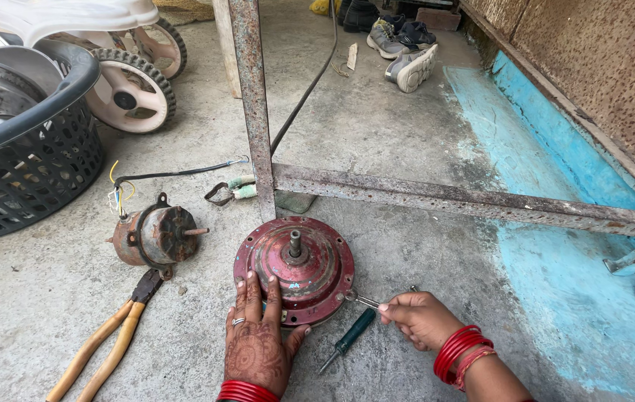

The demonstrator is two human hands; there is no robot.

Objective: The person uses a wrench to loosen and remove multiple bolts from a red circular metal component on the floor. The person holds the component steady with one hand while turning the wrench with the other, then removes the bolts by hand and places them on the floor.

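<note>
— Where are we? Our left hand (258, 346) lies flat, fingers spread, on the red fan motor housing (294, 268) on the concrete floor (34, 313).

— Our right hand (421, 318) pinches a small metal tool (369, 301) at its rim — loosening, we reckon; next needs steady pressure.

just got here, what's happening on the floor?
A person sits over a round red motor housing on the concrete floor. Their left hand lies flat on its near edge, while the right hand holds a thin metal tool at the housing's right rim. A green-handled screwdriver lies between the hands. To the left sit a smaller rusty motor and yellow-handled pliers.
</note>
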